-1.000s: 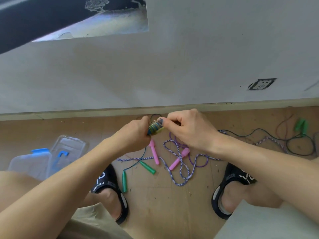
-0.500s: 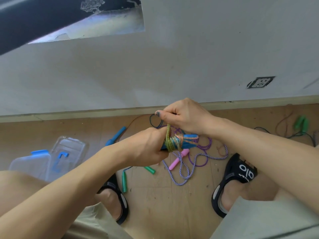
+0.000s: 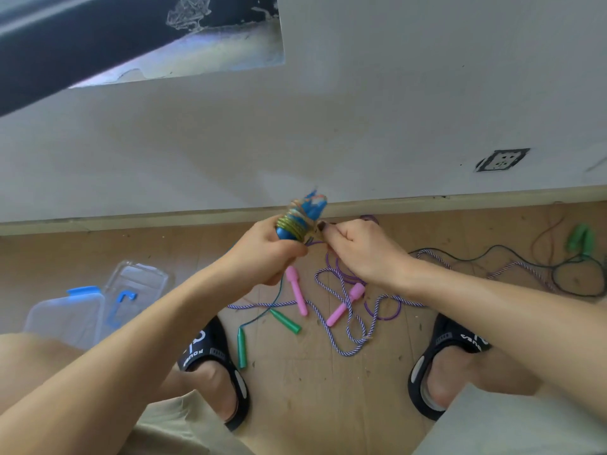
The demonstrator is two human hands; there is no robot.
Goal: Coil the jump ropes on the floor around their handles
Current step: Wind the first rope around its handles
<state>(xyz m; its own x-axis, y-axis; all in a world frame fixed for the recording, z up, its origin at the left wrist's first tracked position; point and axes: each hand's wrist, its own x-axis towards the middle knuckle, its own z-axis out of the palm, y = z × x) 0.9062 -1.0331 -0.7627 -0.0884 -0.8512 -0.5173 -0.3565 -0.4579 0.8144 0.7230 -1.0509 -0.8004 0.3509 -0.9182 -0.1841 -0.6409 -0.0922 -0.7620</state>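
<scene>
Both hands [image 3: 267,249] [image 3: 363,249] on rope-wound blue handles [image 3: 303,215]; fingers [image 3: 323,228] pinching cord

the wooden floor [image 3: 312,389] carries two pink handles [image 3: 297,292] on a purple-and-white striped rope [image 3: 345,323], two green handles [image 3: 242,348] on a dark cord, another green pair [image 3: 581,239] far right, two clear plastic boxes [image 3: 65,318] left, and two black slippers [image 3: 210,353].

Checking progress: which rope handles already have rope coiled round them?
Only the blue handles gripped in the left hand; the pink handles and green handles lie bare on the floor.
</scene>
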